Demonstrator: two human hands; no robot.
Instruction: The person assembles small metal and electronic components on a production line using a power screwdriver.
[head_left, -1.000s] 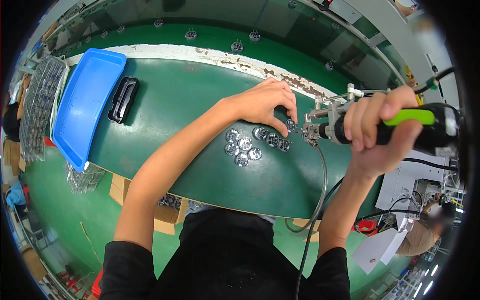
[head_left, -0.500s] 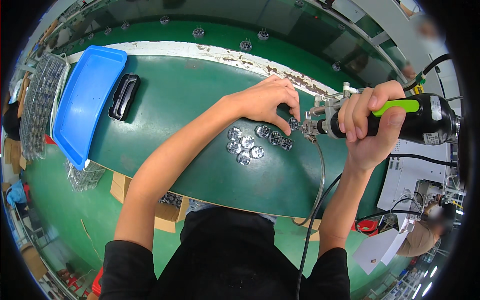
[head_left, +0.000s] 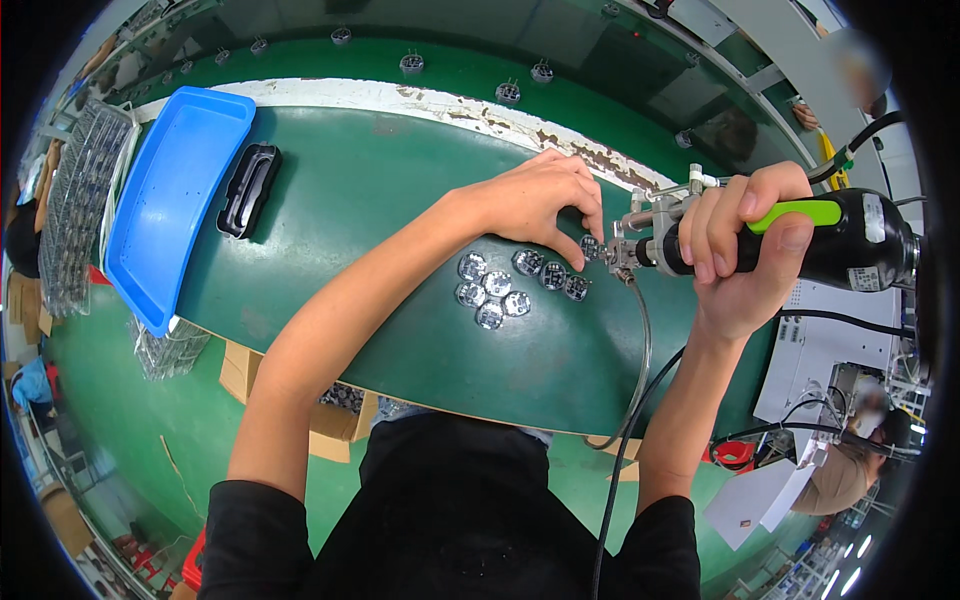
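Observation:
My right hand (head_left: 745,250) is wrapped round a black power screwdriver (head_left: 862,238) with a green lever, held sideways. Its metal head meets a small round electronic part (head_left: 590,246) on the green worktable (head_left: 400,200). Thumb and fingers of my left hand (head_left: 540,205) pinch that part from its left side; the screwdriver's tip partly hides it. Just below my left hand, several similar round parts sit in a short row (head_left: 552,275). A cluster of several more (head_left: 495,285) lies to the left of that row.
A blue tray (head_left: 150,280) and a black open holder (head_left: 248,192) lie at the left. Beyond a chipped white ledge (head_left: 400,97), a green conveyor (head_left: 450,75) carries spaced round parts. A clear hose (head_left: 645,350) and black cable (head_left: 630,430) hang beside my right arm. People sit nearby.
The parts on the conveyor have shifted to the right. My hands, the screwdriver and the pinched part hold nearly the same position.

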